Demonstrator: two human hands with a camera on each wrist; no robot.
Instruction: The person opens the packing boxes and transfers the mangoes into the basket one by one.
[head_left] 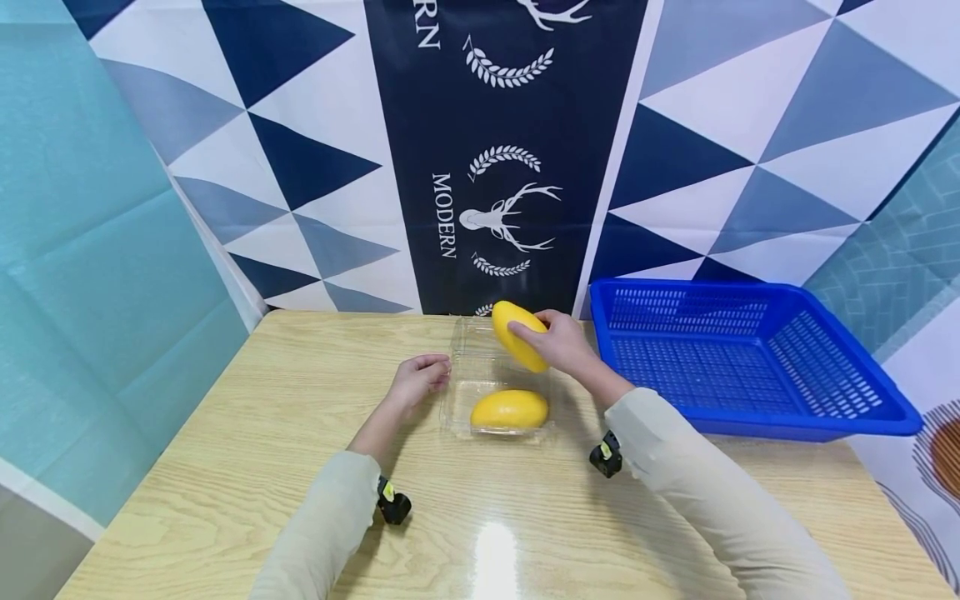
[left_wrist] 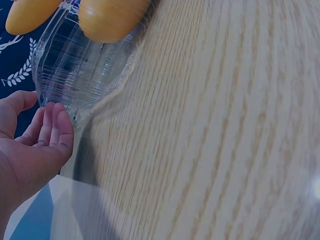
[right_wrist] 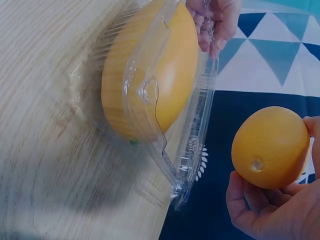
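Note:
A clear plastic clamshell box [head_left: 467, 371] stands on the table with its lid raised. One yellow mango [head_left: 510, 410] lies in its near part, and shows through the clear wall in the right wrist view. My right hand [head_left: 564, 342] holds a second mango [head_left: 519, 335] tilted over the far part of the box, thumb on one side and fingers on the other. At the box's left edge, my left hand [head_left: 420, 380] pinches the rim between thumb and fingertips; the left wrist view shows this hand [left_wrist: 42, 137] at the plastic edge [left_wrist: 40, 82].
A blue perforated basket [head_left: 750, 358] sits to the right of the box, near my right forearm. The wooden table [head_left: 262, 467] ends at a patterned cloth backdrop [head_left: 502, 167] just behind the box. Both wrists wear small black cameras.

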